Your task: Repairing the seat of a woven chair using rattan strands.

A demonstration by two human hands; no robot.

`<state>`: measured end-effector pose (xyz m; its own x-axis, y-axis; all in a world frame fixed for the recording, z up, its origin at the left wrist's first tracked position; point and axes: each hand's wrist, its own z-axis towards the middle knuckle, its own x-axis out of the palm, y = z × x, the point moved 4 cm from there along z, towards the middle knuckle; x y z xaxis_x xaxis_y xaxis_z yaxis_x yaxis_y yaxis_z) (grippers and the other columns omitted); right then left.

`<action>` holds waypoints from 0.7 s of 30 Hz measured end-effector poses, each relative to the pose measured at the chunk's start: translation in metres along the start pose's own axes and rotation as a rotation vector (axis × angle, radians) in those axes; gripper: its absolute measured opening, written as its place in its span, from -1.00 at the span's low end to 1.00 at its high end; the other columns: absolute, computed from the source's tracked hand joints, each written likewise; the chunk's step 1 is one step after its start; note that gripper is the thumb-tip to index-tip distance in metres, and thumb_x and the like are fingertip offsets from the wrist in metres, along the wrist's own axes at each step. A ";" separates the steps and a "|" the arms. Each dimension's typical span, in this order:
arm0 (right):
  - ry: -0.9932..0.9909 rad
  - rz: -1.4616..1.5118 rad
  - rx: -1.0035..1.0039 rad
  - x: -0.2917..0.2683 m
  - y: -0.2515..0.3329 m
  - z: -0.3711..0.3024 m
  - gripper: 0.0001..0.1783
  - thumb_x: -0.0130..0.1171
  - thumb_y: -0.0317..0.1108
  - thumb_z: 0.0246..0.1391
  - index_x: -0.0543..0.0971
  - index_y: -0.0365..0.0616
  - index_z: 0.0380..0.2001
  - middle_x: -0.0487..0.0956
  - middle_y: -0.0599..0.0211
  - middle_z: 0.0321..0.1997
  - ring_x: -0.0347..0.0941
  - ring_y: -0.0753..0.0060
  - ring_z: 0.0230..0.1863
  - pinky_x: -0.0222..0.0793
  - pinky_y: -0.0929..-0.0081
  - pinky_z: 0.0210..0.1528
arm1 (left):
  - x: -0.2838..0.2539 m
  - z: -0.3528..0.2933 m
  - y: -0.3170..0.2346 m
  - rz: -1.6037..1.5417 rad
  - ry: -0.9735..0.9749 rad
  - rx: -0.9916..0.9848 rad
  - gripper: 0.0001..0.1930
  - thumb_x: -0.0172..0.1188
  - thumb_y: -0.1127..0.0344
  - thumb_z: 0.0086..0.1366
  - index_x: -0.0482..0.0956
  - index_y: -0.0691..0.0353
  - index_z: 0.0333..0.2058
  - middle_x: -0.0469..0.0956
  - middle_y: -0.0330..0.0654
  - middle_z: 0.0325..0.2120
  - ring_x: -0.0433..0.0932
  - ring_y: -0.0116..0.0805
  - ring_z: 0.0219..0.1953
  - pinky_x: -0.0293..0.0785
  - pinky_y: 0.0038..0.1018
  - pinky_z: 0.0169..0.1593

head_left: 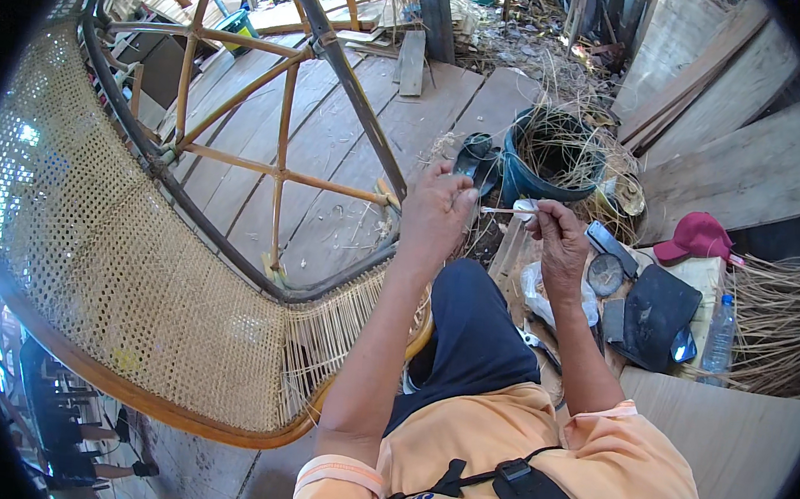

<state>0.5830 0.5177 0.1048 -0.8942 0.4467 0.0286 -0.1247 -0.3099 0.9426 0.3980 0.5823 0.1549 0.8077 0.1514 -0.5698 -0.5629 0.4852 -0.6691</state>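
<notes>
My right hand (561, 231) pinches a thin brown stick (505, 210) that has a white tip pointing left. A small white round piece (524, 208) shows by the same fingertips; whether they grip it too I cannot tell. My left hand (439, 201) is raised left of the stick, fingers loosely bent and apart, with nothing visible in it. Left of me lies a large curved rattan chair frame with a woven cane panel (166, 279). Loose, unwoven strands (324, 346) cross its end near my left forearm.
A dark bucket of cane scraps (526, 170) and sandals (478, 158) lie ahead. On the right are a plastic bag (536, 291), pliers (536, 344), a black pouch (657, 314), a water bottle (719, 337), a red cap (698, 238) and bundled cane (780, 322). Planks lean behind.
</notes>
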 end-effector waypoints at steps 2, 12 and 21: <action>0.002 0.024 0.013 -0.001 0.003 0.000 -0.86 0.06 -0.49 0.10 0.53 -0.19 -0.25 0.45 0.47 -0.42 0.40 0.68 -0.45 0.28 0.71 -0.40 | 0.004 -0.008 0.002 -0.035 0.127 -0.043 -0.81 0.19 0.28 0.08 0.58 0.20 -0.32 0.41 -0.02 -0.08 0.39 -0.05 -0.04 0.30 -0.25 0.01; 0.009 0.057 0.056 -0.003 0.004 -0.005 -0.86 0.02 -0.48 0.13 0.53 -0.19 -0.24 0.50 0.46 -0.44 0.40 0.69 -0.43 0.31 0.73 -0.38 | 0.005 -0.017 0.010 -0.026 0.088 -0.022 -0.81 0.15 0.30 0.11 0.56 0.32 -0.41 0.42 0.05 -0.09 0.36 -0.07 0.01 0.25 -0.31 0.06; 0.000 0.111 0.110 -0.002 -0.005 -0.012 -0.84 0.03 -0.48 0.12 0.53 -0.20 -0.22 0.51 0.41 -0.44 0.43 0.65 -0.44 0.34 0.70 -0.39 | 0.025 -0.029 0.016 -0.277 0.184 -0.147 -0.82 0.16 0.32 0.10 0.55 0.35 -0.42 0.41 0.08 -0.07 0.38 -0.06 -0.01 0.26 -0.32 0.04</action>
<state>0.5806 0.5081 0.0959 -0.9001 0.4146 0.1342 0.0226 -0.2631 0.9645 0.4043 0.5683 0.1160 0.8956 -0.1324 -0.4247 -0.3572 0.3550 -0.8639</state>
